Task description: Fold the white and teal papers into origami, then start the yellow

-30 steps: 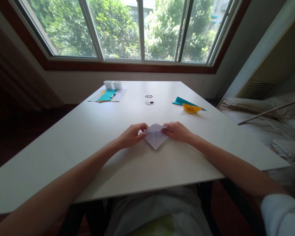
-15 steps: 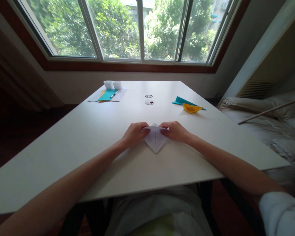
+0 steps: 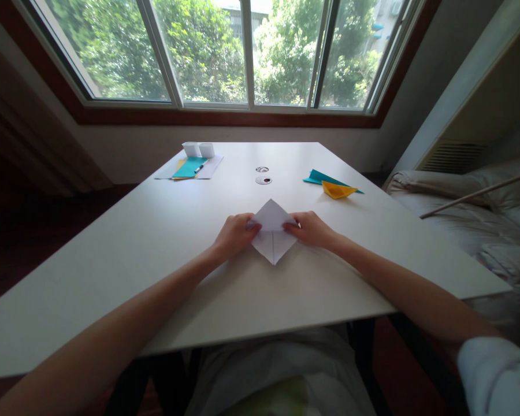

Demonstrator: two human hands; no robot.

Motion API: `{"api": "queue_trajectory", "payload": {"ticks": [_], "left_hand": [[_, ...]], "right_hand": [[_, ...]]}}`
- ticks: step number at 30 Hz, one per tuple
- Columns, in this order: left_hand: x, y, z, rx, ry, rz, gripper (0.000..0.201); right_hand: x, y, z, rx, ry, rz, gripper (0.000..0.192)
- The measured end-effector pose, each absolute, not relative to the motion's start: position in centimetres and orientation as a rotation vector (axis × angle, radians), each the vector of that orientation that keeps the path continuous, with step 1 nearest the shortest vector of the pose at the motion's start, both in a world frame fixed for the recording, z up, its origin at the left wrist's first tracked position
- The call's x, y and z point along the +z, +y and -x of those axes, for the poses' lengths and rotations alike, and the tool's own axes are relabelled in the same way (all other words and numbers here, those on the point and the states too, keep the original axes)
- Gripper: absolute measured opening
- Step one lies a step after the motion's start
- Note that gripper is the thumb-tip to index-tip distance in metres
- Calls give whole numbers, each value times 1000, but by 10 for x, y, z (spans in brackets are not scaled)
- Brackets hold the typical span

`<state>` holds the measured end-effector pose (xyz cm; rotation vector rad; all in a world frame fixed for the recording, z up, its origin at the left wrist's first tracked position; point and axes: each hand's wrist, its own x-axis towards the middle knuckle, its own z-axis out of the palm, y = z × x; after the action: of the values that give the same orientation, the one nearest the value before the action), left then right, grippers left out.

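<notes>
Between my hands is a folded white paper (image 3: 273,237), diamond-shaped from above, with a crease down its near half and a fold line across its middle. My left hand (image 3: 237,235) pinches its left corner, the thumb lying on top. At the right corner my right hand (image 3: 311,229) grips it the same way, thumb over the paper. Both hands are closed and rest near the tabletop. The fingers beneath the paper are hidden.
On the white table (image 3: 320,277), a yellow paper boat (image 3: 338,190) and a teal folded paper plane (image 3: 325,178) sit at the right. Farther left lie teal paper sheets (image 3: 190,167), a pen (image 3: 201,167) and two white containers (image 3: 198,149). A round table fitting (image 3: 263,180) is centred.
The paper has opened out from a narrower, curved shape to a flatter diamond, its far point now showing beyond my hands. Both hands stay at its side corners, with thumbs now on top.
</notes>
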<state>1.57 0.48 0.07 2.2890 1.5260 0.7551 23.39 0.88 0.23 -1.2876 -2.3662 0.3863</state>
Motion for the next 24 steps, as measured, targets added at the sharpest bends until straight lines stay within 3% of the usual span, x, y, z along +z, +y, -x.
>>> {"api": "queue_trajectory", "payload": {"ticks": [7,16,24], "left_hand": [[3,2,-17,734,1547,-2296,39],[5,-1,-16,803,1521,-2354,29],[4,0,-10,785,1585,-2327,23]], "right_hand": [[6,8,-232,345,-2331,1371,36],[7,8,-236,334,-2195,1297,12],[4,14,-243,721,-2025,1259,22]]}}
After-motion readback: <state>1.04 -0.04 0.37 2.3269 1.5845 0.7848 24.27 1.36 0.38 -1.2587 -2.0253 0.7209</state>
